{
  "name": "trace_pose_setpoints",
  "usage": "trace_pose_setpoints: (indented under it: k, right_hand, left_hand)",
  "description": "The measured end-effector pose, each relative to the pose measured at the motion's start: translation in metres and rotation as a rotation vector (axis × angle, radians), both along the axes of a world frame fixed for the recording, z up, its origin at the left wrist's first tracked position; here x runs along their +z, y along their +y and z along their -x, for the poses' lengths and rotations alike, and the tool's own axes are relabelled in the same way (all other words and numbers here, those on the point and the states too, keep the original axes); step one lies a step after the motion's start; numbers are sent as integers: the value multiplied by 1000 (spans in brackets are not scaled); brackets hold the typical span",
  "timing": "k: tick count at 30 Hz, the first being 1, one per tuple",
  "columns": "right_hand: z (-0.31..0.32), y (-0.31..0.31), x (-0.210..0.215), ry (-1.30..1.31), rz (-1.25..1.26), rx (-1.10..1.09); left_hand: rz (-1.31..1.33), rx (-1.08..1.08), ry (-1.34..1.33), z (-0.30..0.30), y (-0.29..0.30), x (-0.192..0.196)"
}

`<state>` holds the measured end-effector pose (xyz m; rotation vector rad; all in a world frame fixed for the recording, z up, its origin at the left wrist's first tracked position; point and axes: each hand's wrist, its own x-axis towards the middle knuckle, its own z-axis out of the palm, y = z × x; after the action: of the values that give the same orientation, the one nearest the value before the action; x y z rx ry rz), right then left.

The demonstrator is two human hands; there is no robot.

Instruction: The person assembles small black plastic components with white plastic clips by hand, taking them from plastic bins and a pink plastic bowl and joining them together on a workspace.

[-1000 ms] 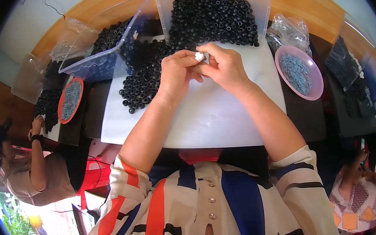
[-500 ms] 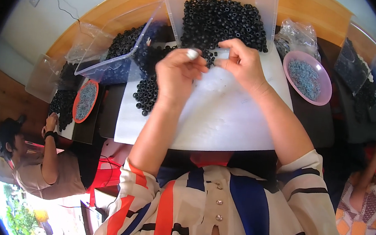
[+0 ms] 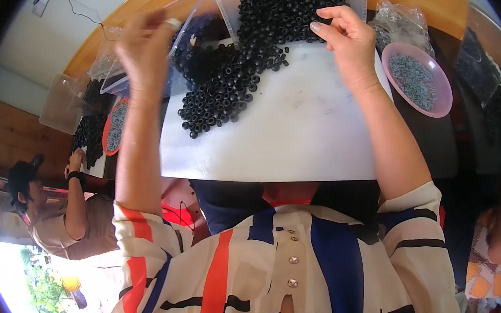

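My left hand (image 3: 143, 49), smeared by motion, is over the clear plastic bin (image 3: 116, 83) on the left; a white covering shows on one fingertip. Whether its fingers hold anything is hidden by the blur. My right hand (image 3: 351, 42) is at the right edge of a heap of small black ring-like parts (image 3: 282, 15) in the far clear bin. Its thumb and index finger are bent and a little apart, with black parts showing behind them. More of these black parts (image 3: 216, 102) spill from the bin onto the white board (image 3: 289, 130).
A pink bowl (image 3: 445, 106) of small grey-blue pieces (image 3: 413, 81) stands right of the board, below a clear plastic bag (image 3: 402, 26). An orange-red bowl (image 3: 107, 133) is on the left. One person (image 3: 69, 217) works at the left, another (image 3: 498, 247) at the right.
My left hand has swung left from the middle to the left bin. My right hand has moved right and farther away, to the heap. Loose black parts on the board are now uncovered.
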<state>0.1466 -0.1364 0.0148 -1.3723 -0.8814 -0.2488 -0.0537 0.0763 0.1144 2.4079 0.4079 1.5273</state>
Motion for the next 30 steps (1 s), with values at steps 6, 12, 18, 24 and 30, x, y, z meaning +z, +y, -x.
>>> trace_pose_setpoints:
  k: [6, 12, 18, 24, 30]
  right_hand:
    - [-1, 5, -4, 82, 53, 1]
    - [-14, 9, -12, 130, 187, -3]
    - [-10, 5, -10, -248, 668, -132]
    - [-5, 6, -13, -349, 694, -44]
    - [4, 5, -7, -300, 809, 168]
  left_hand:
    - [-350, -138, 564, -42, -53, -91]
    - [-463, -163, 745, -71, -44, -131]
    - [-430, -280, 861, -57, -45, -125]
    - [-534, -361, 752, -32, -50, -124]
    - [-533, -484, 689, -7, -51, -118]
